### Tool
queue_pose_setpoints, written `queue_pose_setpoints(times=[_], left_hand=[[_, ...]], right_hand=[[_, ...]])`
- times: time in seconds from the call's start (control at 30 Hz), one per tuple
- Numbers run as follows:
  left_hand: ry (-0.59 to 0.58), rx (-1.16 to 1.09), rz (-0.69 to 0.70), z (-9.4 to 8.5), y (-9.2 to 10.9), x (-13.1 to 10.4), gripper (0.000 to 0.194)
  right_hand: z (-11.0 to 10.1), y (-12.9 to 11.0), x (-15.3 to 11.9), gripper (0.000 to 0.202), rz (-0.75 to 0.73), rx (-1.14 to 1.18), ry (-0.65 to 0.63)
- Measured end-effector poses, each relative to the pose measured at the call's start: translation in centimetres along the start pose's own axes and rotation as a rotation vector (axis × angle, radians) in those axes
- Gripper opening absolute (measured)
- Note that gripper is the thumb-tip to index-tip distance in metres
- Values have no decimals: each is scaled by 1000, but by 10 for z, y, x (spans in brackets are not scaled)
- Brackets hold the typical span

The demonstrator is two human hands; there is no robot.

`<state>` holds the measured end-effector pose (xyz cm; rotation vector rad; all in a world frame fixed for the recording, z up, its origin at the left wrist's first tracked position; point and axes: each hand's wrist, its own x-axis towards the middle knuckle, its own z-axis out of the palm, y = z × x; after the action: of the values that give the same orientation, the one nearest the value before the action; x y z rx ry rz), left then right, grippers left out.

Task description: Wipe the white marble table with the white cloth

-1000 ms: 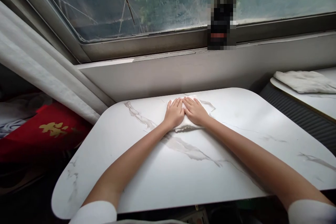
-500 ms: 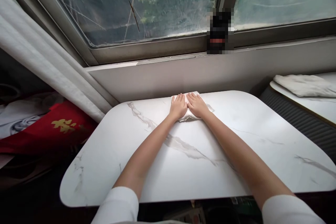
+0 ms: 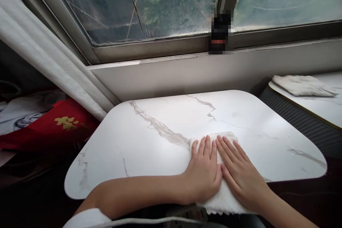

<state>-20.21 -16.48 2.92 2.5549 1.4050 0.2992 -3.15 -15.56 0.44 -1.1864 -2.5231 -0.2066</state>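
A white fluffy cloth lies on the white marble-patterned table, at its near edge right of the middle, with its lower end past the edge. My left hand presses flat on the cloth, fingers stretched forward. Beside it, my right hand also lies flat on the cloth, its fingers extended. The two hands touch or nearly touch near the thumbs. Much of the cloth is hidden beneath them.
A window and its low wall stand behind the table. At left hang a pale curtain and a red bag with gold marking. To the right, a second table bears a folded white cloth. A pale cable crosses the bottom.
Both hands and the cloth under them have slid from the table's far edge back to its near edge and slightly right. The left elbow now bends outward.
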Motion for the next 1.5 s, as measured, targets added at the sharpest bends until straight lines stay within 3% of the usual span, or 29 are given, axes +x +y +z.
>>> queue_pose_setpoints(times=[0.13, 0.27, 0.43, 0.6, 0.73, 0.83, 0.93, 1.1, 1.23, 1.33, 1.5], left_hand=[[18, 16, -71, 3, -19, 37, 57], [140, 75, -172, 6, -57, 110, 54], [186, 110, -268, 4, -101, 197, 53], [193, 117, -293, 3, -116, 238, 54], [199, 151, -274, 5, -110, 237, 53], [198, 158, -247, 11, -87, 223, 53], [191, 141, -220, 21, -44, 198, 55], [151, 69, -74, 40, 41, 150, 59], [146, 77, 52, 50, 81, 134, 59], [175, 100, 80, 53, 85, 148, 58], [180, 96, -15, 50, 54, 212, 55]], right_hand=[[17, 27, 32, 60, 74, 33, -91], [40, 75, 103, 54, 236, 27, -170], [60, 133, 181, 54, 225, 1, -211], [68, 163, 208, 54, 243, 39, -197], [66, 163, 197, 55, 231, 19, -189], [57, 159, 168, 55, 212, 11, -184], [39, 155, 118, 55, 178, 31, -182], [-2, 140, 7, 54, 152, 47, -139], [-22, 134, -51, 56, 271, 1, -132], [-23, 146, -50, 56, 410, -6, -202], [-1, 199, 15, 55, 422, 4, -200]])
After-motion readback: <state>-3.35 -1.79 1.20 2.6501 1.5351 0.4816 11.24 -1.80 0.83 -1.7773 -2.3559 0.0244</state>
